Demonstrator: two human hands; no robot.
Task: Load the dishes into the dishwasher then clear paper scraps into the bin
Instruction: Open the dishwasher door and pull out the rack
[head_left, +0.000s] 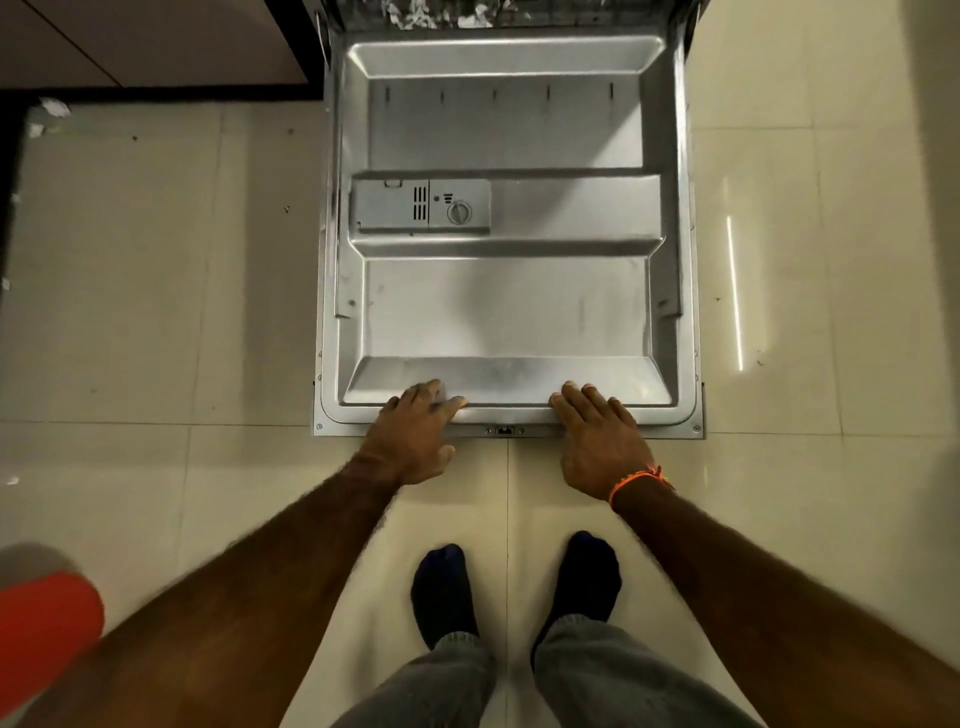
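Observation:
The dishwasher door (509, 291) lies fully open and flat, its steel inner panel facing up, with the detergent dispenser (421, 205) on the left. My left hand (415, 436) and my right hand (597, 436) both hold the door's near edge, fingers laid over the rim and thumbs down at the edge. At the top of the view only a strip of the lower rack (441, 13) shows, with pale shapes in it that I cannot identify. White paper scraps (52, 109) lie on the floor at the far left by the dark plinth.
A wooden cabinet front (145, 41) stands left of the dishwasher. Pale floor tiles (156, 312) lie on both sides of the door. A blurred red object (47, 623) sits at the bottom left. My feet in dark socks (514, 587) stand just before the door.

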